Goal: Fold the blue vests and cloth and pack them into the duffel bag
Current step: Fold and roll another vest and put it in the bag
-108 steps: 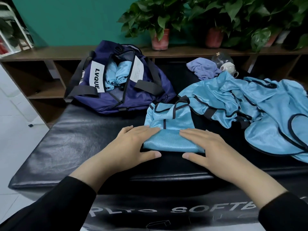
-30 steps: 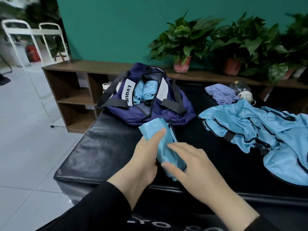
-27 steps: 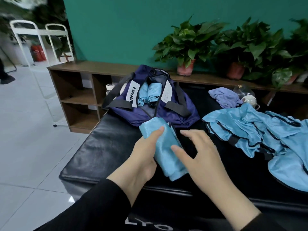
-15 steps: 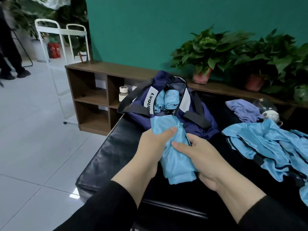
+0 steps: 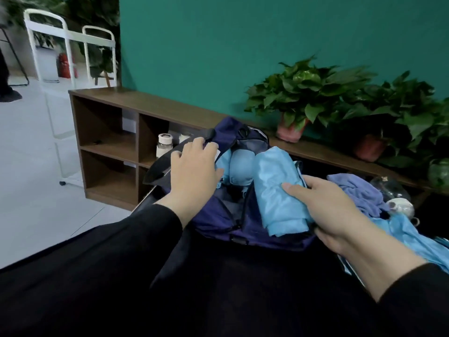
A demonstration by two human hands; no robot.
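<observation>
Head view: packing step, rolled vest at the mouth of the duffel bag. The right hand (image 5: 325,207) grips the rolled blue vest (image 5: 277,188) near its nearer end, thumb across the top and fingers curled beneath. The roll's long axis runs from that hand away toward the far edge of the bench (image 5: 145,276), tilted a little leftward; its far end points into the open top of the navy duffel bag (image 5: 218,220). Two rolled vests (image 5: 239,166) already lie inside, side by side, parallel to the held roll and just left of it. The left hand (image 5: 194,166) rests on the bag's left rim with fingers loosely spread, apparently holding the opening wide; whether it pinches the fabric cannot be told. The free slot thus appears to lie directly below and ahead of the held roll, right of the packed pair, and the right hand is the nearer one. Unfolded blue vests (image 5: 408,237) and a lilac cloth (image 5: 359,188) lie toward the bench's right edge, not yet packed.
</observation>
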